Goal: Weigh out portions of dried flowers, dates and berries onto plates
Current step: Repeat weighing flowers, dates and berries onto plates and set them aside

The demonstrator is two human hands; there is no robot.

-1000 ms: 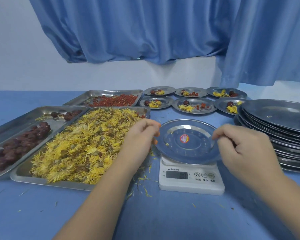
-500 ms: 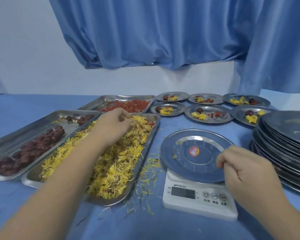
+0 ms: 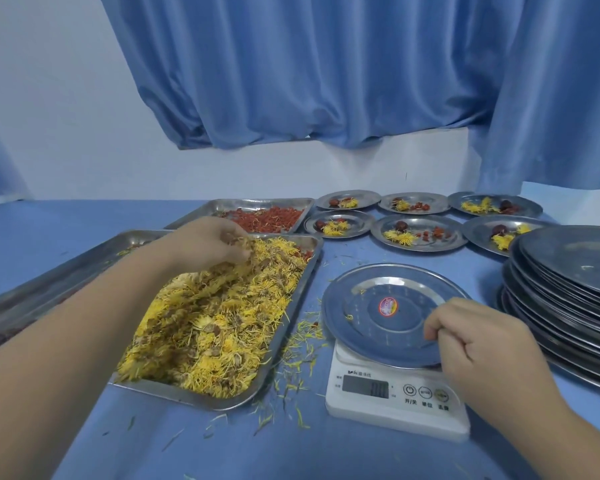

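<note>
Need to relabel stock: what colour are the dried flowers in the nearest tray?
The dried flowers are yellow, flecked brown; head view.

— What does the scale point(image 3: 395, 410) beside the right hand point(image 3: 482, 344) read?
— Can't say; the digits on its display point(image 3: 366, 386) are smeared.
— And the left hand point(image 3: 208, 244)?
— Its fingertips curl into the dried flowers point(image 3: 222, 323) and vanish there. The forearm covers most of the tray point(image 3: 49, 271) to its left, which the frame's edge also cuts.
— The right one's hold on the plate point(image 3: 378, 327)?
— Fingertips tucked at the rim; pinching or resting, unclear. To its right, the plate stack point(image 3: 568, 271) runs out of frame.
</note>
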